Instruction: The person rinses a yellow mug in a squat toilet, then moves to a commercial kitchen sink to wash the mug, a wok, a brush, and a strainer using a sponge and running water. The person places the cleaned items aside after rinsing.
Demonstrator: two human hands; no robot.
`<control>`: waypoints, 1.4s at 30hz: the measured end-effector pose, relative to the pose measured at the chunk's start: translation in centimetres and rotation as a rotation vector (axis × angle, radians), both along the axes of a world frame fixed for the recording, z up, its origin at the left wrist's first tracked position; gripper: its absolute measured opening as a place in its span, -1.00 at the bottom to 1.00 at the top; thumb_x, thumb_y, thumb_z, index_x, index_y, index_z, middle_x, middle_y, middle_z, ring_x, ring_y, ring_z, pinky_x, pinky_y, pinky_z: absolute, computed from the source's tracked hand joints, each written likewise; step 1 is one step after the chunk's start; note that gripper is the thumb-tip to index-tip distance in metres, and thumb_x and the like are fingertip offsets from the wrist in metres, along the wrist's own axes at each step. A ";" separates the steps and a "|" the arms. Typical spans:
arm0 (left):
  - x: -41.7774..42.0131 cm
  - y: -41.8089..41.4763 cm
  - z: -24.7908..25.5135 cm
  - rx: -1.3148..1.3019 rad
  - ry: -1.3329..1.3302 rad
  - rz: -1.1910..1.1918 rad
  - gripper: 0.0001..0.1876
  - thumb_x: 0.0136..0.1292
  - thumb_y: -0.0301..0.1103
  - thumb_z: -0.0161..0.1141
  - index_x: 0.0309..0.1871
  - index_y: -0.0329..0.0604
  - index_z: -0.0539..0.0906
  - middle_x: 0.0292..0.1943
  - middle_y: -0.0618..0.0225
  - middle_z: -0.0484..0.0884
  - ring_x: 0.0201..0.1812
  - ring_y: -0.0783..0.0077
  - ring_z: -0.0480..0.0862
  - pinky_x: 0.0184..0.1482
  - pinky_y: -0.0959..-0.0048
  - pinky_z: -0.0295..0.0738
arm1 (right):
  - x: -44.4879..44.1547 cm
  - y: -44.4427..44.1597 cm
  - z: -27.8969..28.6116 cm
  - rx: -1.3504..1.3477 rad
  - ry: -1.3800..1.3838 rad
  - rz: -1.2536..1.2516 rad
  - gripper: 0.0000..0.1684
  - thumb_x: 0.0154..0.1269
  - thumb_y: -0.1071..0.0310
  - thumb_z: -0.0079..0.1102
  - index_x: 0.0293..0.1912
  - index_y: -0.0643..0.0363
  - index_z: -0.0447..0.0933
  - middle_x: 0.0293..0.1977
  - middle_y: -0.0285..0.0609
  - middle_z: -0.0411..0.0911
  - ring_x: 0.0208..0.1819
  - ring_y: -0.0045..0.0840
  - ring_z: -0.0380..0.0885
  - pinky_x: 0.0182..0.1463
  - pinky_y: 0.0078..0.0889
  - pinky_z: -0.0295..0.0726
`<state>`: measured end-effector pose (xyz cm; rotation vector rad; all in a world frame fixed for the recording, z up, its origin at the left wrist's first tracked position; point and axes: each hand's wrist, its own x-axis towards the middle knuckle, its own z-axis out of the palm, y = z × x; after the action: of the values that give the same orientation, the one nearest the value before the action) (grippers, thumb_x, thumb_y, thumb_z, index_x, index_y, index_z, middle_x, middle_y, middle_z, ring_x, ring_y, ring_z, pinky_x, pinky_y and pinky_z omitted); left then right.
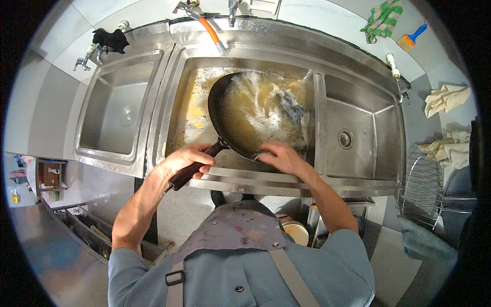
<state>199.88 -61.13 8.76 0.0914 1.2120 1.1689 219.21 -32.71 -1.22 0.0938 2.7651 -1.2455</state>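
My left hand (193,158) is closed around the dark brown handle (186,175) of a black frying pan (219,101). The pan lies tilted in the middle sink basin (245,41), partly under cloudy yellowish water (245,103) with white foam. At the pan's near rim is my right hand (282,156), blurred, fingers curled down at the edge; whether it grips anything is hidden. A dark grey, crumpled thing (290,106), perhaps a cloth or scrubber, shows in the water towards the right side.
An orange hose nozzle (210,30) hangs over the back rim beside a metal tap (232,13). Further basins lie left (115,111) and right (360,130). A green-striped cloth (383,21) and blue-handled brush (412,37) hang back right. A wire rack (422,188) stands right.
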 end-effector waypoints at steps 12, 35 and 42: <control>2.3 2.8 11.8 -0.270 0.390 -0.112 -0.81 0.21 -0.48 0.24 -0.18 -0.29 0.46 -0.53 0.35 0.51 -0.60 0.51 0.53 -0.63 0.49 0.47 | -5.0 -7.6 -0.1 0.314 -0.040 0.282 -0.37 0.51 -0.04 -0.01 0.34 0.18 0.44 0.05 0.11 0.62 -0.04 0.04 0.66 0.01 0.06 0.66; 13.4 -10.3 20.2 -0.445 1.242 0.074 -0.23 0.13 -0.64 0.15 0.50 -0.32 0.27 -0.05 0.23 0.66 -0.10 0.53 0.62 -0.02 0.48 0.55 | -16.8 -25.6 4.7 0.092 0.930 0.025 -0.16 0.26 0.11 0.24 0.34 0.54 0.32 0.17 0.43 0.47 0.05 0.12 0.60 0.10 0.01 0.63; 11.8 -17.8 16.6 -0.373 1.292 0.292 -0.19 0.14 -0.64 0.17 0.52 -0.40 0.20 0.06 0.15 0.64 0.03 0.52 0.58 0.11 0.50 0.49 | -22.0 -30.3 5.2 0.285 1.014 0.180 -0.24 0.23 0.37 0.11 0.39 0.49 0.27 0.24 0.37 0.43 0.16 0.12 0.53 0.19 0.04 0.56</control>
<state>211.64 -78.95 25.41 0.4447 2.6297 1.0837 197.22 -62.96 4.03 -1.0106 3.6148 -0.9981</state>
